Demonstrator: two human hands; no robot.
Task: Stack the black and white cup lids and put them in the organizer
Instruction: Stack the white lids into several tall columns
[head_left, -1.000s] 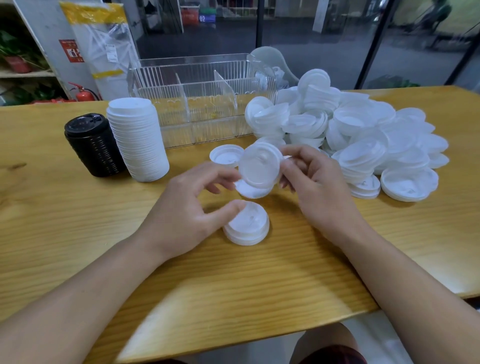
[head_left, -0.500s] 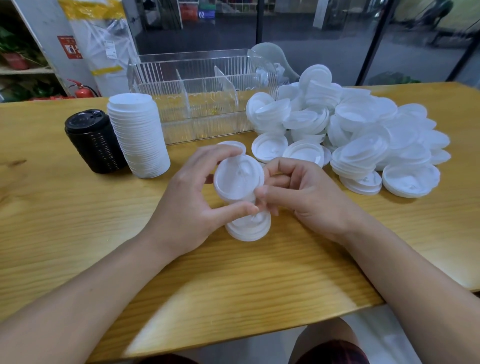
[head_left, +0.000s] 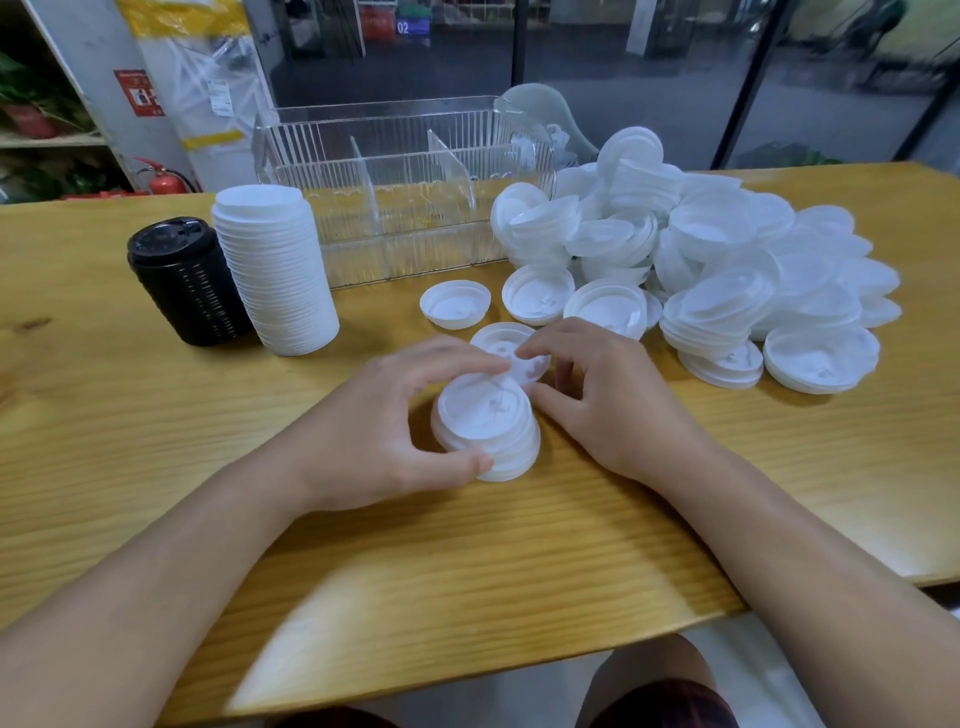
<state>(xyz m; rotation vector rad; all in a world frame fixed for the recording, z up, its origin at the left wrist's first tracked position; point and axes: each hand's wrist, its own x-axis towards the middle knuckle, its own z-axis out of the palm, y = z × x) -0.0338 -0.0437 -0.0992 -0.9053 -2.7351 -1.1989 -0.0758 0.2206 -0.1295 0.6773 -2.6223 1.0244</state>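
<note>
A short stack of white lids (head_left: 488, 428) sits on the wooden table (head_left: 519, 545) in front of me. My left hand (head_left: 387, 423) curls round its left side, thumb at the front rim and fingers over the back. My right hand (head_left: 605, 400) touches the stack's right edge and its fingers reach a single white lid (head_left: 511, 348) lying just behind. A tall white lid stack (head_left: 275, 270) and a black lid stack (head_left: 189, 283) stand at the left. The clear divided organizer (head_left: 405, 208) stands behind.
A big loose pile of white lids (head_left: 717, 260) covers the table's right side. Three single upturned lids (head_left: 456, 304) lie between the pile and my hands. A clear chair back shows behind the organizer, and the table's front edge is close to my lap.
The lid that both hands held up in the air has come down onto the short stack on the table. Both hands have dropped with it.
</note>
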